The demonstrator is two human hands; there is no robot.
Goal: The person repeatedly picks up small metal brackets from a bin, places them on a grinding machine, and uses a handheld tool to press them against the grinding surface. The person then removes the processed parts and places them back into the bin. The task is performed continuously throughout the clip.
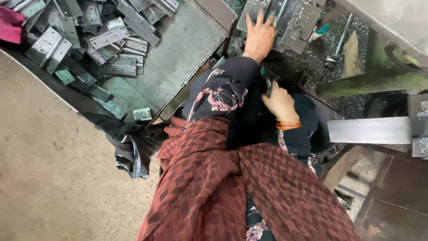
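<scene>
- Presently, left hand (260, 38) lies flat, fingers spread, on a grey metal plate (294, 20) at the machine bed; nothing is pinched, the palm presses down on it.
- Right hand (280, 103) sits lower, near the lap, fingers curled around a thin dark metal piece (268, 85); grip looks clenched on it, though the piece is mostly hidden by the hand and the sleeve.
- Progress, judged: a large heap of loose hinges (93, 40) lies on the table (178, 49) to the left, well apart from both hands; the plates under the left hand appear to be the ones in work. Which pieces are finished cannot be told.
- Around the plates: metal swarf (312, 56) covers the bed; a teal-handled tool (320, 31) and a steel rod (342, 35) lie just beside them.
- In the way: a grey steel bar (370, 130) juts in from the right, near the right wrist; the patterned red shawl (214, 178) hangs close below both arms.
- A crumpled dark plastic bag (131, 149) lies on the concrete floor (53, 178).
</scene>
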